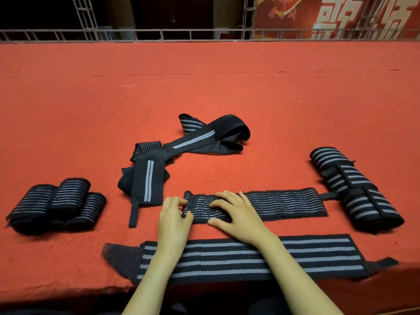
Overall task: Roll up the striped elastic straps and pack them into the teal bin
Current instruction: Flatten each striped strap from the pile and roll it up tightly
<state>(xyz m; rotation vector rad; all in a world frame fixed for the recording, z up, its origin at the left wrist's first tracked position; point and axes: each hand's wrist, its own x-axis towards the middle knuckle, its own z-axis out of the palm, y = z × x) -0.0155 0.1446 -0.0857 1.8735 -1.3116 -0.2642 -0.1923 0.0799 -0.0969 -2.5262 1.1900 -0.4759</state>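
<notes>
A black strap with thin white stripes (284, 202) lies flat across the red table. Its left end is curled into a small roll (187, 204). My left hand (173, 218) pinches that roll with fingers and thumb. My right hand (236, 214) presses spread fingers flat on the strap just right of the roll. A wider strap with grey stripes (250, 258) lies flat near the front edge, under my forearms. Three rolled straps (56, 205) sit at the left, and larger rolled straps (354, 189) at the right. No teal bin is in view.
A tangled heap of unrolled straps (181, 146) lies behind my hands. The red felt table (204, 87) stretches far back to a metal railing (159, 34). The table's front edge runs just below the wide strap.
</notes>
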